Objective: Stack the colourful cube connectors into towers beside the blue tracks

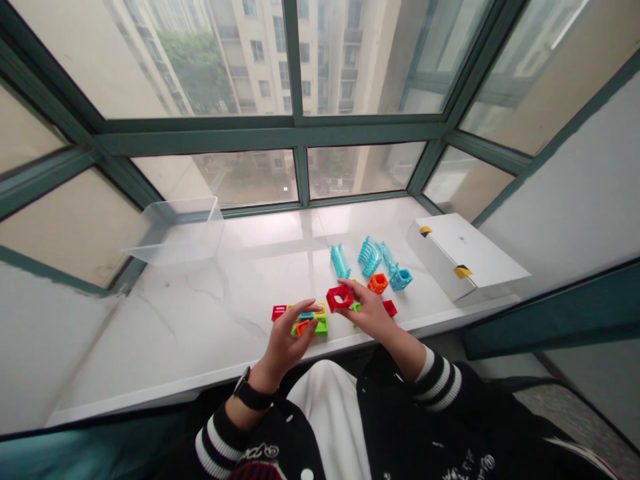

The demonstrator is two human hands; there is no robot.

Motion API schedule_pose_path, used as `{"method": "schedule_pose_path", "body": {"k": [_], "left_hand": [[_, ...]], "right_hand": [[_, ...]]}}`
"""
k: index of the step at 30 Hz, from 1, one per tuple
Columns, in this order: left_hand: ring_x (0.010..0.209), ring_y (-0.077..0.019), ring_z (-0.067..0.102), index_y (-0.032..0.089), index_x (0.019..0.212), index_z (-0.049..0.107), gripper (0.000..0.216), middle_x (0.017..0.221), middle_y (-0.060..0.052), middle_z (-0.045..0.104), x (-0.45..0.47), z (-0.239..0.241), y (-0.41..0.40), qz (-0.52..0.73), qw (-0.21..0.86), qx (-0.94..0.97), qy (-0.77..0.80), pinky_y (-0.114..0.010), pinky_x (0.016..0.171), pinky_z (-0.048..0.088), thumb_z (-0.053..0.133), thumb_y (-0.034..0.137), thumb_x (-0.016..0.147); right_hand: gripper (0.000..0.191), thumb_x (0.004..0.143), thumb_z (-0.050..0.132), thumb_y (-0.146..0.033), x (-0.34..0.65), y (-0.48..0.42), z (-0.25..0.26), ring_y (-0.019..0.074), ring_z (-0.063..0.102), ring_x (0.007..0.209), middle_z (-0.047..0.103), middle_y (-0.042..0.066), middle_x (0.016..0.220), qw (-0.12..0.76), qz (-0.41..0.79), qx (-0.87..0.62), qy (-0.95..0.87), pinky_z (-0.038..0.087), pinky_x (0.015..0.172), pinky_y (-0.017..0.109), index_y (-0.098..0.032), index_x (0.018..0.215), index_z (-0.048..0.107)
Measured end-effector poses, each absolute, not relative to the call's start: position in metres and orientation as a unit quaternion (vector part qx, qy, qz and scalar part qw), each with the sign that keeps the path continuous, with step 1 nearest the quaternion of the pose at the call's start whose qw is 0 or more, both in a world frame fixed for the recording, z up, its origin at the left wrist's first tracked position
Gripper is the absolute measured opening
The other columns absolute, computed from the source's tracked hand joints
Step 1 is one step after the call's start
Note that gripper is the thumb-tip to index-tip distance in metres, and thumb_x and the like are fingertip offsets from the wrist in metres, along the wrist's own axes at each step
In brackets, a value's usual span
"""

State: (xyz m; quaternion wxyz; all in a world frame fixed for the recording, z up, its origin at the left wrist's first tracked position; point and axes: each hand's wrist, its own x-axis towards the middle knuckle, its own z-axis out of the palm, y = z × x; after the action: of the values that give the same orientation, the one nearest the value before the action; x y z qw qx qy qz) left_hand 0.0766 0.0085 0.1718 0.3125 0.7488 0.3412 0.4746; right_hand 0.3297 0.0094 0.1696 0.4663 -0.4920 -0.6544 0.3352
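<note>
My right hand (370, 309) pinches a red hollow cube block (339, 299) and holds it up over the sill, its round opening facing me. My left hand (291, 338) is apart from that block, thumb and fingers spread. Just beyond the left fingers lie joined blocks in red, yellow, blue, orange and green; a green block (321, 326) shows at their right end. Partly behind my right hand sits another red block (389, 308). Farther back are an orange cube block (377, 284) and a blue cube block (401, 279).
Clear-blue track pieces, one straight (341, 261) and one curved (370, 256), lie at the back. A transparent plastic bin (183, 240) stands at the left. A white box (470, 257) with yellow-black tabs is at the right. Green-framed windows (265, 143) border the marble sill (215, 333).
</note>
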Motion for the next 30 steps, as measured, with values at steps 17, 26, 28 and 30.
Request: {"method": "schedule_pose_path", "body": {"k": [17,26,28,30], "left_hand": [[0.101,-0.0221,0.076,0.023,0.124,0.068,0.032,0.107,-0.007,0.08,0.044,0.129,0.026,0.412,0.366,0.676,0.49,-0.041,0.095,0.062,0.061,0.04,0.098],[0.097,-0.022,0.077,0.023,0.119,0.071,0.032,0.105,-0.007,0.08,0.039,0.127,0.024,0.404,0.355,0.67,0.511,-0.04,0.094,0.063,0.061,0.043,0.096],[0.097,-0.022,0.077,0.023,0.119,0.072,0.032,0.106,-0.007,0.08,0.039,0.127,0.024,0.405,0.354,0.67,0.512,-0.04,0.095,0.063,0.061,0.043,0.097],[0.098,-0.0221,0.077,0.022,0.119,0.072,0.032,0.106,-0.007,0.08,0.038,0.127,0.024,0.407,0.354,0.67,0.511,-0.04,0.095,0.063,0.061,0.043,0.097]], "right_hand": [[0.056,0.085,0.07,-0.039,0.482,-0.028,0.097,0.0303,0.07,0.119,0.07,0.012,0.134,0.398,0.167,-0.673,-0.601,0.056,0.107,0.048,-0.024,0.14,0.065],[0.059,0.084,0.067,-0.037,0.488,-0.025,0.057,0.0307,0.067,0.128,0.068,0.012,0.141,0.369,0.192,-0.683,-0.6,0.05,0.115,0.05,-0.024,0.142,0.065],[0.06,0.084,0.067,-0.037,0.488,-0.025,0.052,0.0312,0.066,0.129,0.068,0.013,0.141,0.37,0.203,-0.681,-0.598,0.05,0.115,0.05,-0.024,0.142,0.065],[0.061,0.084,0.068,-0.038,0.488,-0.025,0.048,0.0312,0.066,0.128,0.067,0.012,0.142,0.376,0.218,-0.677,-0.594,0.052,0.114,0.05,-0.025,0.143,0.063]]}}
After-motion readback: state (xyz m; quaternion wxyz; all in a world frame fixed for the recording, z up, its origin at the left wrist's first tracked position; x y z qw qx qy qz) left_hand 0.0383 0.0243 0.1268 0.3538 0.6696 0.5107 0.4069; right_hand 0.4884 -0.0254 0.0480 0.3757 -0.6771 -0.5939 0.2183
